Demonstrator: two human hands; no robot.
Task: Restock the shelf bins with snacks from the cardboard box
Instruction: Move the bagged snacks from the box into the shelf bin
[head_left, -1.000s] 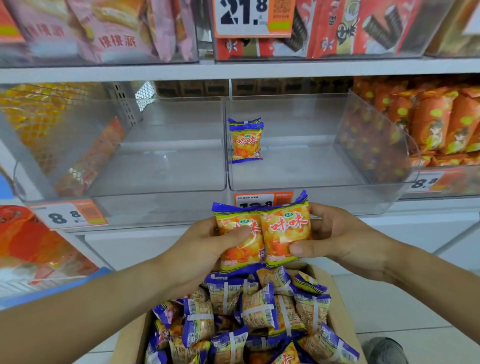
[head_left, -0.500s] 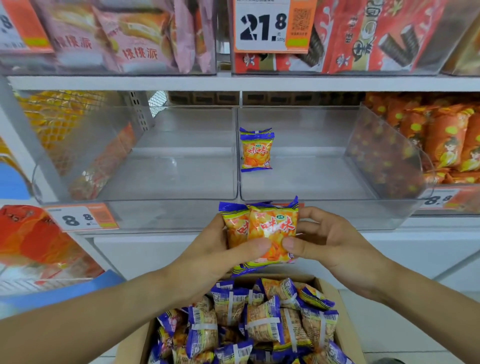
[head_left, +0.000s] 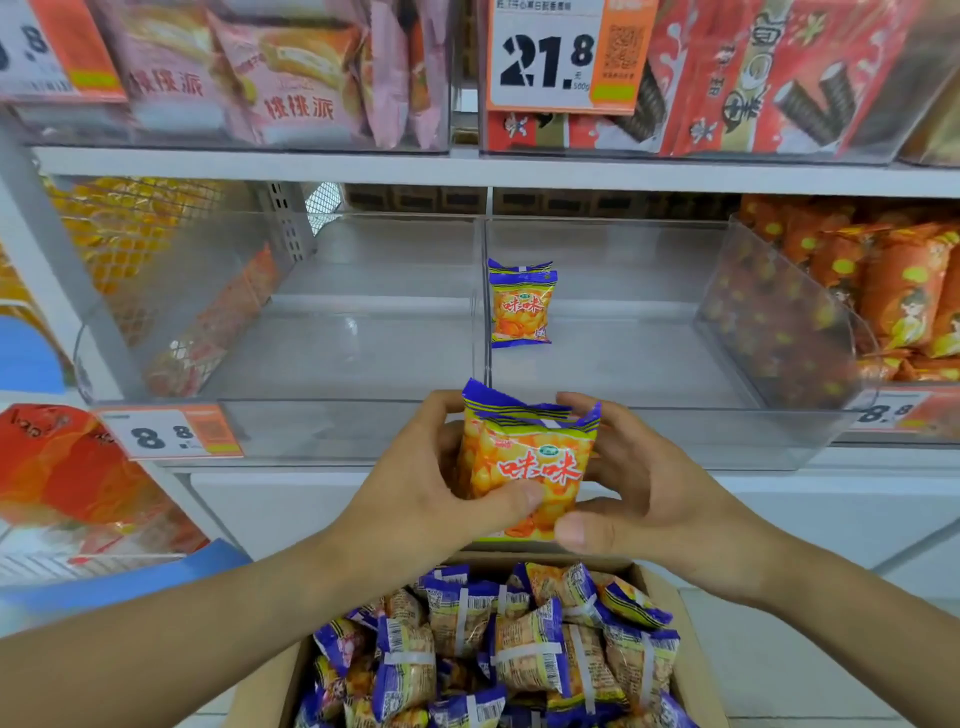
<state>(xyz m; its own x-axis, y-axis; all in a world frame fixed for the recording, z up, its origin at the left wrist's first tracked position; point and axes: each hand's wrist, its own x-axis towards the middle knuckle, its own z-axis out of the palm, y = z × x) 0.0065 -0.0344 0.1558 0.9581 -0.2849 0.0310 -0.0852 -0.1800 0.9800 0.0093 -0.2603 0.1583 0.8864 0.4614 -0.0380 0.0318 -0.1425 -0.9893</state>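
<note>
Both hands hold a small stack of orange-and-blue snack packets (head_left: 530, 462) upright in front of the shelf, just above the open cardboard box (head_left: 691, 670). The left hand (head_left: 415, 493) wraps the stack's left side, its thumb pressed across the front packet and its fingers curled round behind. The right hand (head_left: 649, 499) grips the right side, thumb pinching the lower corner and fingers (head_left: 576, 402) hooked over the top edge. The box below is full of more of the same packets (head_left: 498, 660), lying jumbled, many back side up. Behind the hands stand two clear shelf bins: the left bin (head_left: 332, 415) holds no packets, and the right bin (head_left: 727, 421) has a single packet (head_left: 520, 306) standing against its left wall. Price tags (head_left: 166, 434) hang on the bin fronts, and the neighbouring bin on the right is filled with orange bags (head_left: 893, 291).
</note>
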